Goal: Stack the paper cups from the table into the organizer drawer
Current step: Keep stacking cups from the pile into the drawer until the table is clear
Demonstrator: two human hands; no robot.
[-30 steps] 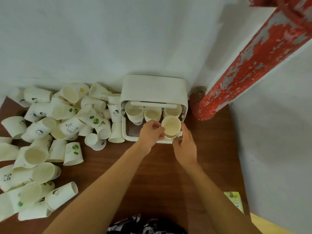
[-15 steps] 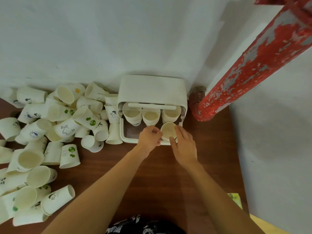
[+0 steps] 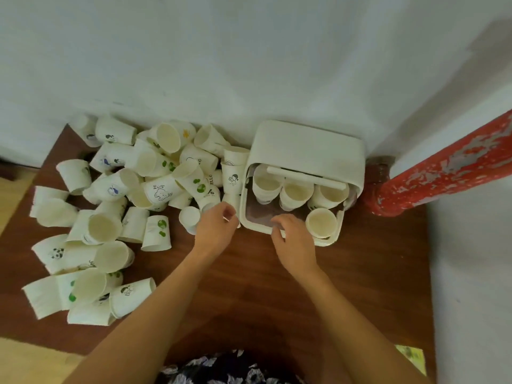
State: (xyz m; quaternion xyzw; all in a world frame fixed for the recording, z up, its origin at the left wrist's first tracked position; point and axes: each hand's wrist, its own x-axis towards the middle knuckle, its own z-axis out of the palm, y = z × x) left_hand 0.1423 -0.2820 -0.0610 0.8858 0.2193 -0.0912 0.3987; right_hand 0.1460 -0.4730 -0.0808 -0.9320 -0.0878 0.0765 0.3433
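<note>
— What's the biggest thing from where you stand?

— The brown bench (image 3: 249,286), pushed against a white wall (image 3: 221,51). I'll place everything by the white organizer (image 3: 307,145) at the back of it. Just right of the organizer a red pipe with flaking paint (image 3: 443,173) slants up across the corner.

— And left of the organizer?

— A big heap of paper cups (image 3: 116,206), mostly tipped on their sides, some printed with green dots or small animals. The heap reaches right up to the organizer's left wall, where a couple of cups stand upright.

— The drawer?

— The drawer (image 3: 252,225) is pulled out of the organizer's front, toward the person. Three stacks of cups (image 3: 297,194) stand in a row at its back, under the organizer's hood. One more cup (image 3: 322,222) stands upright in the drawer's front right corner.

— The hands?

— The right hand (image 3: 293,239) hangs over the drawer's front edge, fingers loosely spread, gripping nothing, just left of that front cup. The left hand (image 3: 214,228) is just off the drawer's front left corner, at the edge of the heap, fingers curled in. Something white shows at its fingertips, but I cannot tell whether it is pinching a cup.

— Anything smaller?

— A yellow-green packet (image 3: 411,357) lies at the bench's near right edge, well away from the organizer.
</note>
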